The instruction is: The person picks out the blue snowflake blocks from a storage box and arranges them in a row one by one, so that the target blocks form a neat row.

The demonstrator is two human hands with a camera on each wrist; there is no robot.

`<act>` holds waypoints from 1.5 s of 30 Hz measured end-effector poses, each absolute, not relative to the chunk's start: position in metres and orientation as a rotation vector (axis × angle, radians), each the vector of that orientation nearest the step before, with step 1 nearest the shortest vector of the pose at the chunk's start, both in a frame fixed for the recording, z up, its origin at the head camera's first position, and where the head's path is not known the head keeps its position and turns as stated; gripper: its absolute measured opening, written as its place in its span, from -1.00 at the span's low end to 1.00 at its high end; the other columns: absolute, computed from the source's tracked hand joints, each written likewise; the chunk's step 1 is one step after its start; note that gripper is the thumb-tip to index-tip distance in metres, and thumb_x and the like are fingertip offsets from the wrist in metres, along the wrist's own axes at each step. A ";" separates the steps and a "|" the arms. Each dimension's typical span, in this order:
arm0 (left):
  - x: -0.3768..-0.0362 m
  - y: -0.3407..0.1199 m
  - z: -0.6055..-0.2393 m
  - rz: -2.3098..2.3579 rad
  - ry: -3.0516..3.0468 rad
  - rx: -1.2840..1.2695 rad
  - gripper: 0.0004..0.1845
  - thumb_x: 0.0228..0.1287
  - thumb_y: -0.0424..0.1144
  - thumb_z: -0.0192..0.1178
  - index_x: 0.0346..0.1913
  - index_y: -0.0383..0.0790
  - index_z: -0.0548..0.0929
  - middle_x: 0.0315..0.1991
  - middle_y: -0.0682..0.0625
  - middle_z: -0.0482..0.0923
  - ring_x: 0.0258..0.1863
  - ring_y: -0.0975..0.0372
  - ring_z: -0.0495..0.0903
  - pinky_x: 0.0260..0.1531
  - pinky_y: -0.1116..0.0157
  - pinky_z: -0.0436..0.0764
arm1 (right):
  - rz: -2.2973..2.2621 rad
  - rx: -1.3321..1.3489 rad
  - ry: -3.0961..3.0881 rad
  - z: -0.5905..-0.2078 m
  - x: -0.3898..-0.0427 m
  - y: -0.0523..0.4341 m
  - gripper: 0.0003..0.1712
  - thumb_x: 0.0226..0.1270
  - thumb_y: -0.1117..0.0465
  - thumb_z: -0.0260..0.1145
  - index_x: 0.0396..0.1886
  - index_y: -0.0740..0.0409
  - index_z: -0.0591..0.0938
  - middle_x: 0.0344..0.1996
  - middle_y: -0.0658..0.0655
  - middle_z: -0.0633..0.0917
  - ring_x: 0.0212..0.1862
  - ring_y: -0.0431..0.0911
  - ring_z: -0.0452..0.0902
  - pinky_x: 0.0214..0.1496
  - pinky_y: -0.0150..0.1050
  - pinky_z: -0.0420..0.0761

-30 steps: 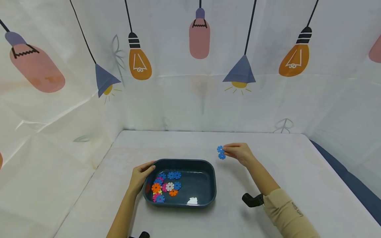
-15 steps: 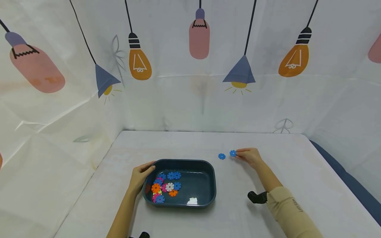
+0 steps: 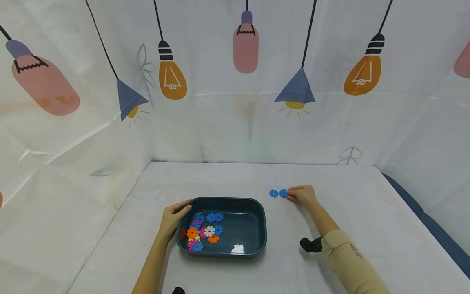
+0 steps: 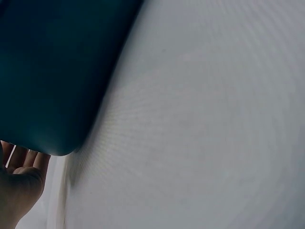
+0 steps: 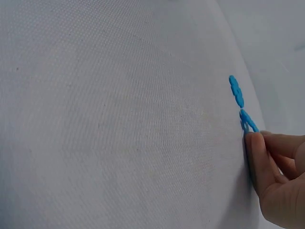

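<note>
One dark teal rectangular tray (image 3: pixel 244 226) stands on one white table (image 3: pixel 286 269). Inside are six blue flower-shaped discs (image 3: pixel 216 216), two orange discs (image 3: pixel 192 234), one white disc (image 3: pixel 209 228), at least three pink discs (image 3: pixel 201 231) and at least one yellow disc (image 3: pixel 198 237); outside it, two more blue discs (image 3: pixel 271 193).

Walls (image 3: pixel 220 126): creased white sheeting, nine to three o'clock
Printed lamps (image 3: pixel 246 53): pink, blue, orange, ten to two o'clock
Table (image 3: pixel 279 271): white, six o'clock
Dark-blue strip (image 3: pixel 431 224): four o'clock
</note>
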State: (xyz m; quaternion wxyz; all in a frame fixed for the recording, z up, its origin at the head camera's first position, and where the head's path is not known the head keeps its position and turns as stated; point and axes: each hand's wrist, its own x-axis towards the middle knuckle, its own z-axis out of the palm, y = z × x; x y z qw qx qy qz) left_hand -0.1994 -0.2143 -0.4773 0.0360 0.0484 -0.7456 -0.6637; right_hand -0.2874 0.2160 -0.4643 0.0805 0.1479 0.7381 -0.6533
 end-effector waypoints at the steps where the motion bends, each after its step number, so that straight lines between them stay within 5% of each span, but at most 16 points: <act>1: -0.199 -0.214 -0.477 -2.038 -2.291 0.149 -0.60 0.25 -0.28 0.21 0.11 -0.42 0.56 0.10 -0.23 0.54 -0.10 0.46 0.55 -0.07 0.50 0.51 | -1.949 0.453 2.217 -0.465 -0.287 0.216 -0.65 0.19 0.45 0.28 -0.05 0.61 0.54 -0.51 0.07 0.68 -0.51 -0.22 0.65 -0.37 -0.39 0.64; 13: -0.200 -0.213 -0.478 -2.029 -2.284 0.128 -0.59 0.25 -0.25 0.22 0.09 -0.43 0.57 0.07 -0.21 0.57 -0.10 0.42 0.55 -0.08 0.50 0.52 | -1.713 0.314 2.468 -0.463 -0.288 0.219 -0.69 0.17 0.39 0.31 -0.15 0.59 0.60 -0.55 0.13 0.70 -0.54 -0.25 0.60 -0.42 -0.42 0.60; 20: -0.200 -0.214 -0.480 -2.027 -2.287 0.133 -0.60 0.24 -0.27 0.22 0.09 -0.43 0.57 0.08 -0.23 0.56 -0.11 0.43 0.56 -0.08 0.49 0.52 | -1.766 0.171 2.431 -0.441 -0.281 0.212 -0.60 0.24 0.32 0.29 -0.04 0.60 0.54 -0.36 0.18 0.72 -0.44 -0.24 0.64 -0.30 -0.38 0.65; 33: -0.202 -0.213 -0.478 -2.046 -2.265 0.147 -0.62 0.24 -0.30 0.22 0.08 -0.44 0.58 0.06 -0.21 0.58 -0.11 0.43 0.57 -0.08 0.49 0.53 | -2.110 -0.103 1.864 -0.400 -0.255 0.150 -0.54 0.27 0.42 0.22 0.07 0.68 0.40 -0.36 0.11 0.72 -0.31 -0.13 0.69 -0.18 -0.29 0.65; 45: -0.201 -0.214 -0.477 -2.042 -2.265 0.133 -0.61 0.23 -0.30 0.22 0.08 -0.44 0.58 0.06 -0.24 0.57 -0.11 0.43 0.56 -0.09 0.49 0.53 | -1.993 -0.229 1.880 -0.409 -0.234 0.091 -0.54 0.19 0.42 0.30 0.01 0.69 0.46 -0.34 0.16 0.71 -0.32 -0.13 0.67 -0.17 -0.24 0.66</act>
